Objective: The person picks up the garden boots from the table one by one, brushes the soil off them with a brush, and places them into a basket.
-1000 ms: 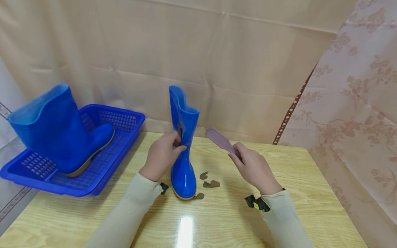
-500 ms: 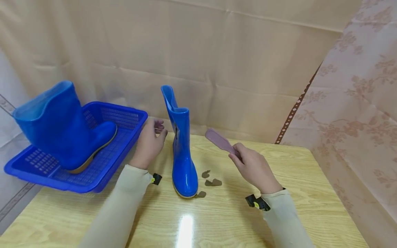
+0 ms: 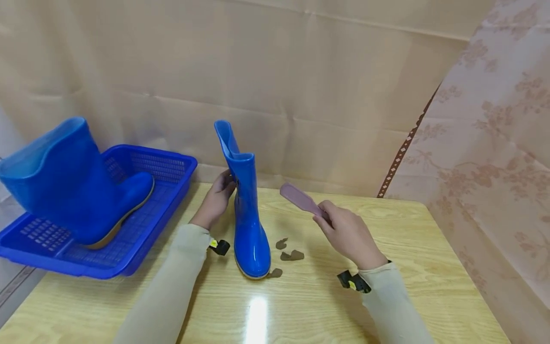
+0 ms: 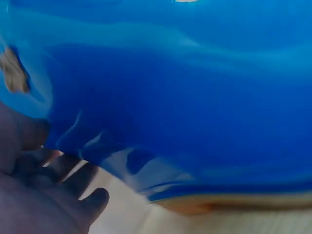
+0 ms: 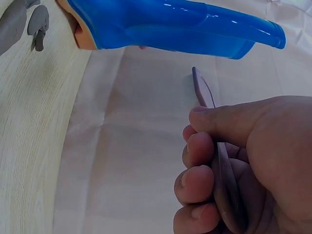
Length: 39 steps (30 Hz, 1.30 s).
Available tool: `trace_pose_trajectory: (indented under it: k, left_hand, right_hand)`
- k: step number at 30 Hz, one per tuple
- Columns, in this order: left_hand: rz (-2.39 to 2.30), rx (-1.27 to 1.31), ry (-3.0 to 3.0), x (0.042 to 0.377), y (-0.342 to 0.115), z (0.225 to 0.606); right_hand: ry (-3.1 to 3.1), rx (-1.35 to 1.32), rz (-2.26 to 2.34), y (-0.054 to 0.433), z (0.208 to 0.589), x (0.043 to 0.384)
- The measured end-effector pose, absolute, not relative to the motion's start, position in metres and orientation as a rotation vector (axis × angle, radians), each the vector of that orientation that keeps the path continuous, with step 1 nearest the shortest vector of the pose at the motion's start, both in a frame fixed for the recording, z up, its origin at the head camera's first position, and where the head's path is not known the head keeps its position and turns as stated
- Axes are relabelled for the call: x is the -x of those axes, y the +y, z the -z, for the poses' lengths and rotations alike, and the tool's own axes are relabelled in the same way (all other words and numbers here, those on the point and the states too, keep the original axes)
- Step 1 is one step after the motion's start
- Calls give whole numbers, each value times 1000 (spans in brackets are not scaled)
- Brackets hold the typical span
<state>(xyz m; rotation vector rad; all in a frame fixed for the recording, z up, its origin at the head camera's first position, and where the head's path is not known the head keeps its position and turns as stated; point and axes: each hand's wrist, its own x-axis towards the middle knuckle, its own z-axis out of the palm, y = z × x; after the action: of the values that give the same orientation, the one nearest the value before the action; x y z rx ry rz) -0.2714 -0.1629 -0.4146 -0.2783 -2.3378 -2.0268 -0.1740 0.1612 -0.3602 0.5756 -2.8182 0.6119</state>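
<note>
boot stands upright, facing nearward; right hand grips scraper slanting leftward; left hand, hold unclear.

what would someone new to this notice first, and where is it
Probably the glossy blue boot standing upright mid-table, with its mate tilted in the blue basket on the person's left. Next might come the flat purple tool raised in the right hand, then the brown pieces lying on the table beside the standing boot's foot.
</note>
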Motion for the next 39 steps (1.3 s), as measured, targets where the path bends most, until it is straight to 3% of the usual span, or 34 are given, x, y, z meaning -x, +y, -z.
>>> trace_pose_trajectory:
  k: [5, 11, 22, 39]
  left_hand:
    - [2173, 123, -2130, 276, -161, 427]
    - [2026, -93, -2038, 269, -159, 422]
    - [1624, -117, -1866, 253, -158, 391]
    - [1478, -179, -2162, 240, -143, 393]
  right_hand:
    - [-2818, -571, -603, 161, 359, 174]
    - [-2816, -553, -609, 161, 357, 173]
    - [-2732, -381, -701, 165, 353, 172]
    - [-2605, -259, -772, 166, 354, 172]
